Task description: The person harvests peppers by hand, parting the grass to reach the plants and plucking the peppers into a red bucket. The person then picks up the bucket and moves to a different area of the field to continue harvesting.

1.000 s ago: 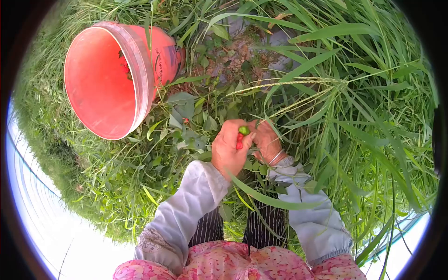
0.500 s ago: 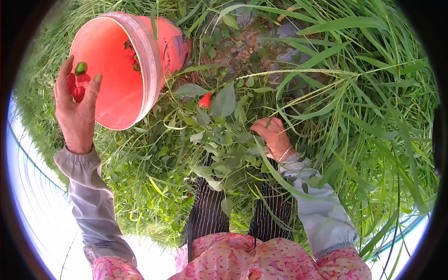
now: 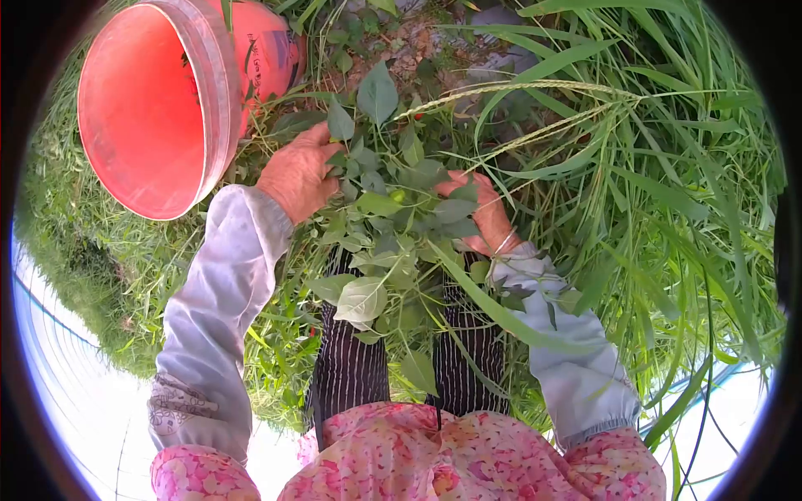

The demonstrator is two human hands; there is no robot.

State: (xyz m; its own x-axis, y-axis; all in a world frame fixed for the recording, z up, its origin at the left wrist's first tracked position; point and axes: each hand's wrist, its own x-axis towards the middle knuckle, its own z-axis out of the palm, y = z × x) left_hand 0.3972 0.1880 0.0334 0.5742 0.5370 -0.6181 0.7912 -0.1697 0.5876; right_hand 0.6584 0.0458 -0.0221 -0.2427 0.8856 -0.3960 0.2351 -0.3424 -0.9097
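My left hand reaches into the left side of a leafy pepper plant; its fingertips are hidden behind leaves. On the plant's right side, my right hand is among the leaves, with its fingers partly covered. What either hand holds, if anything, cannot be seen. A small green pepper shows between the leaves, between the two hands. To the left of my left hand, a red bucket lies on its side, its mouth facing the lower left.
Long grass blades and seed stalks cross over the right side. Bare soil shows beyond the plant. My legs in dark striped trousers stand below the plant.
My left hand, which was beside the bucket with red and green peppers, has moved right into the plant; those peppers are out of sight. The bucket appears farther left and higher in view.
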